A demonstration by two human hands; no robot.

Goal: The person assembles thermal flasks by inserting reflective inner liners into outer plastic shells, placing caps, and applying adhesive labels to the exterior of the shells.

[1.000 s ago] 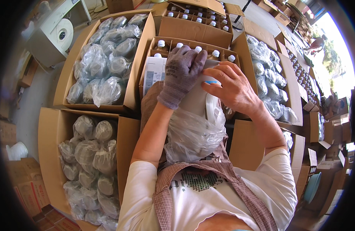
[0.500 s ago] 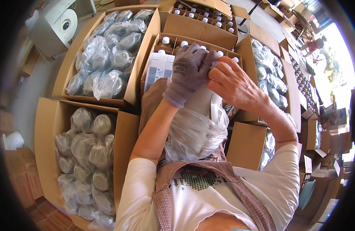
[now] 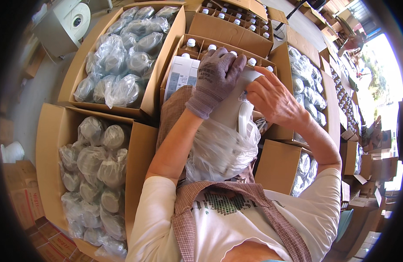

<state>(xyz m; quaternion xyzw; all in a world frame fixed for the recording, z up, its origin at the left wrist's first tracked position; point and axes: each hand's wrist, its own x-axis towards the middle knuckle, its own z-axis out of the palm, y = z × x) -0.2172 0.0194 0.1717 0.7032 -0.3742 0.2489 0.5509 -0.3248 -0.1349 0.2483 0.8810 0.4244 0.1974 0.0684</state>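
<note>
A white plastic jug with a side handle lies in front of my body, its lower part wrapped in a clear plastic bag. My left hand, in a grey knitted glove, is closed over the jug's far end. At the jug's right side my bare right hand has its fingers bent and drawn together; what they pinch, if anything, is too small to make out. A small printed label shows on the jug beside the right fingers. Just beyond both hands stands a carton of white-capped bottles.
White printed sheets lie on that carton's left side. Open cartons of plastic-wrapped containers stand at far left, near left and right. Another carton of capped bottles sits behind. A grey machine is at the far left.
My right hand has shifted a little right and nearer, away from the left fingers, baring the small label and more of the jug. The left hand stays on the jug's far end.
</note>
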